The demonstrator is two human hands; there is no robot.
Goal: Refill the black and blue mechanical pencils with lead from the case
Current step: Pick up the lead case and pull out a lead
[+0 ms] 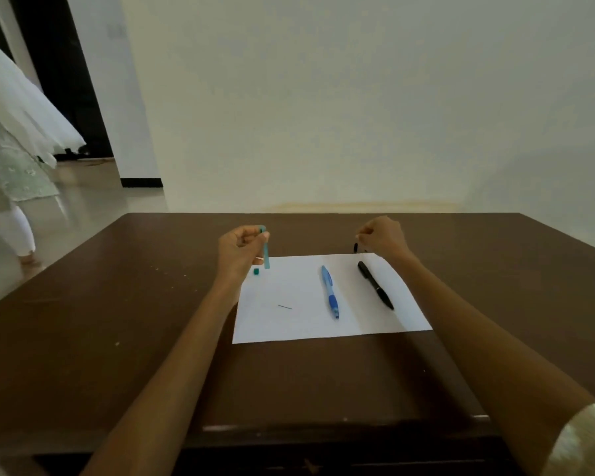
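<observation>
A white sheet of paper (310, 321) lies on the brown table. On it rest the blue mechanical pencil (330, 292) and, to its right, the black mechanical pencil (375, 285). My left hand (239, 249) grips the slim teal lead case (265, 250) upright above the sheet's far left corner. A small teal cap (255, 270) sits on the paper just below it. One thin lead (284, 307) lies loose on the sheet. My right hand (380, 235) pinches a small black cap (355, 248) above the sheet's far right corner.
The brown table (117, 321) stands against a pale wall. At the far left a person in light clothing (7, 173) stands on the tiled floor near a dark doorway.
</observation>
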